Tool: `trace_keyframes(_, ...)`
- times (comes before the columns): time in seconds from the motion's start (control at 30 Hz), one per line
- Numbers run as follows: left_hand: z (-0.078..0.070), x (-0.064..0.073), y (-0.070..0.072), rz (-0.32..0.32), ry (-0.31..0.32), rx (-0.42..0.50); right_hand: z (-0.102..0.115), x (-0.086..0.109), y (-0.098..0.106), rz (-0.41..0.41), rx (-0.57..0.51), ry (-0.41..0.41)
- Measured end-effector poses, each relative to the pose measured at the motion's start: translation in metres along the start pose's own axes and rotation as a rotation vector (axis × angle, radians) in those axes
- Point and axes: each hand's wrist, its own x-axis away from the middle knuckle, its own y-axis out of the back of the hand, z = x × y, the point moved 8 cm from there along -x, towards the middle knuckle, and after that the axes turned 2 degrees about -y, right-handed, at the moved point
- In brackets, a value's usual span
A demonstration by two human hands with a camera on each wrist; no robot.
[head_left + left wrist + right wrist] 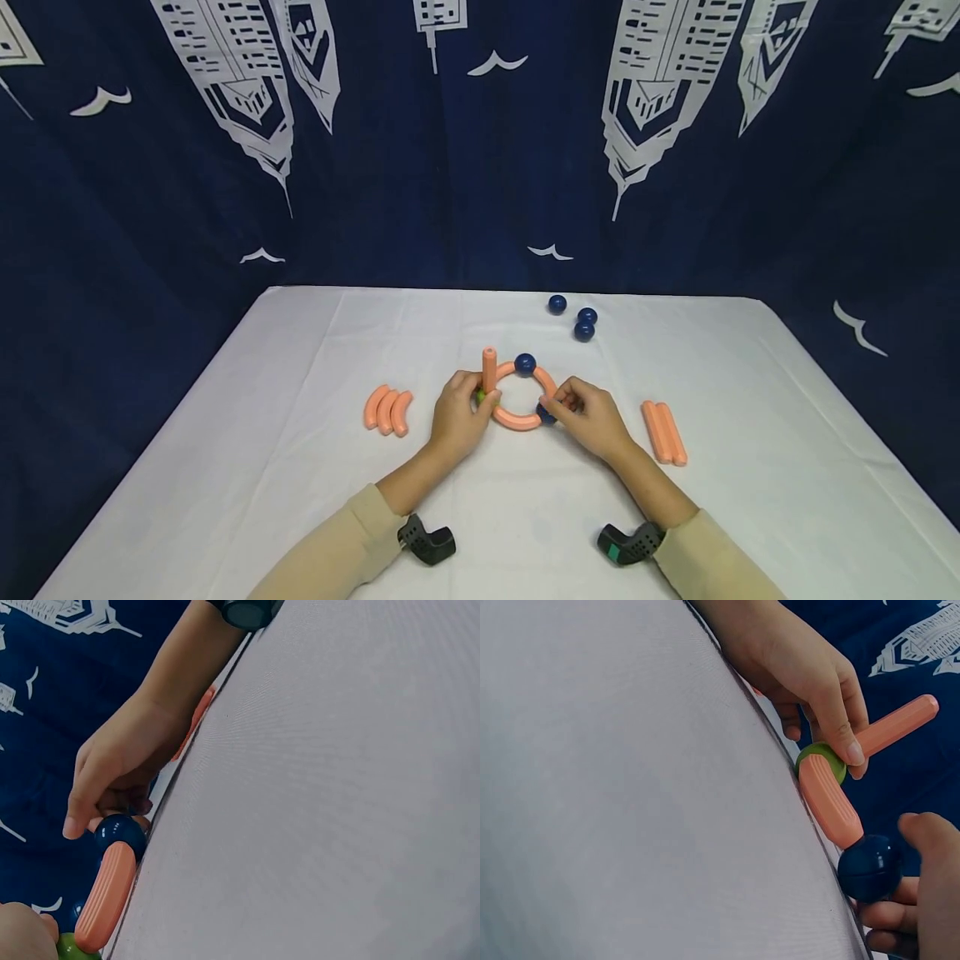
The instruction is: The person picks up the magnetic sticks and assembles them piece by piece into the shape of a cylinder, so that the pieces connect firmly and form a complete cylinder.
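A ring of curved orange pieces [517, 422] joined by blue balls [525, 364] and a green ball [821, 761] lies mid-table. From the green ball a straight orange rod [489, 367] stands upright. My left hand [459, 417] grips the green ball at the rod's base, its thumb on the near side. At the ring's right, my right hand [596, 419] has curled fingers around a blue ball [870, 868]; in the right wrist view the thumb looks slightly apart from it. That hand partly hides this ball in the head view.
Several curved orange pieces [387, 410] lie together on the left. Two straight orange rods [664, 433] rest side by side on the right. Three loose blue balls [584, 331] sit at the back of the white-covered table [315, 508]. A dark blue patterned cloth [450, 167] hangs behind.
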Motion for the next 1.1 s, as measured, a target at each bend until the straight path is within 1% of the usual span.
trace_keyframes(0.13,-0.002,0.000,-0.002,-0.011,-0.012,0.016,0.003,-0.002,0.006,0.004,0.034,-0.001)
trace_keyframes(0.23,-0.002,0.002,-0.005,-0.007,-0.002,0.024,0.005,-0.002,0.010,0.029,0.071,-0.016)
trace_keyframes(0.3,-0.002,0.003,-0.006,-0.005,0.012,0.028,0.006,-0.001,0.016,0.031,0.090,-0.032)
trace_keyframes(0.4,-0.001,0.003,-0.006,0.001,0.024,0.033,0.008,0.000,0.031,-0.006,0.118,-0.058)
trace_keyframes(0.5,0.000,0.002,-0.005,0.000,0.024,0.029,0.008,0.003,0.049,-0.049,0.136,-0.074)
trace_keyframes(0.57,0.000,0.001,-0.003,-0.005,0.021,0.027,0.006,0.007,0.059,-0.065,0.148,-0.081)
trace_keyframes(0.7,0.002,0.000,-0.002,-0.001,0.024,0.029,0.000,0.016,0.074,-0.070,0.158,-0.107)
trace_keyframes(0.87,0.004,0.001,-0.002,0.003,0.030,0.015,-0.010,0.027,0.089,-0.046,0.143,-0.151)
trace_keyframes(0.93,0.005,0.001,-0.001,0.000,0.030,0.015,-0.014,0.030,0.096,-0.059,0.166,-0.152)
trace_keyframes(1.1,0.007,0.001,-0.001,0.002,0.028,0.022,-0.024,0.039,0.114,-0.126,0.238,-0.158)
